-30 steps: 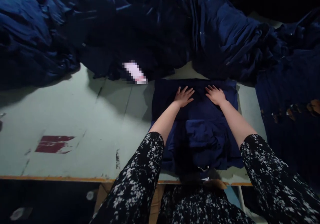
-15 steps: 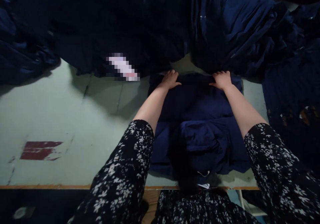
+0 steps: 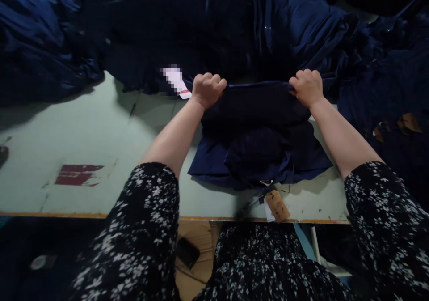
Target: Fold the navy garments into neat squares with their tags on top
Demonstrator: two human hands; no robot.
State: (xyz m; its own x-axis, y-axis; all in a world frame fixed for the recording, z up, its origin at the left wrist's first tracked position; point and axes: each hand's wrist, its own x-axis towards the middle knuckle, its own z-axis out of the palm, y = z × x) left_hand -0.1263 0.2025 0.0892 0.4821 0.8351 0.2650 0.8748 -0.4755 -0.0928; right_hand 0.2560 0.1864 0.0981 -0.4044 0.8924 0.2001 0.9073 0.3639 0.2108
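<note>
A folded navy garment with a rounded, hood-like part lies on the pale green table in front of me. My left hand is closed around the left end of its far edge. At the right end of that edge, my right hand grips the cloth in a fist. Between the two hands the edge is stretched nearly straight and looks raised. A brown hang tag, with a white one partly beneath it, hangs from the near side towards the table's front edge.
Heaped navy garments fill the far side, one with a white tag. More dark cloth with brown tags lies at right. The pale green table has a dark red patch. Below its edge, a dark flat object rests on cardboard.
Both hands have gone from lying on the far edge to gripping it, and that edge is now pulled taut and raised. The brown tag has come into view at the near side.
</note>
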